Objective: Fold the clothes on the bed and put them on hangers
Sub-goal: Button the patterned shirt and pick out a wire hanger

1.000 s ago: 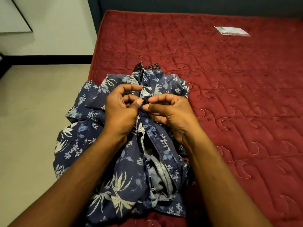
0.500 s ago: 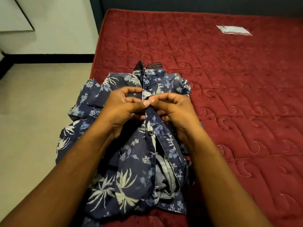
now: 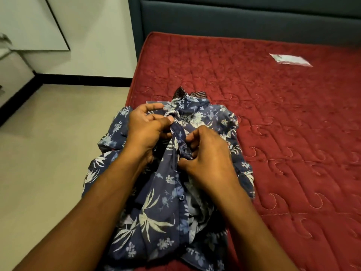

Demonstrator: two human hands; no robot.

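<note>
1. Two hands are engaged on one floral shirt (image 3: 156, 212). It is laid front-up at the near left edge of the red mattress (image 3: 293, 133), with the collar (image 3: 187, 93) pointed toward the headboard (image 3: 234, 16). Its left side appears to overhang the edge.
2. Left hand (image 3: 148, 130): the upper placket is pinched between thumb and fingers just below the collar, probably to keep the strip taut.
3. Right hand (image 3: 207, 159): fingers are curled onto the placket edge lower down. A button is likely being fastened here.
4. Lower button (image 3: 181, 196) is seen undone and the front gapes. Buttoning is judged unfinished, and folding has not yet been started.
5. White packet (image 3: 289, 60) lies well apart at far right. No hanger is seen.
</note>
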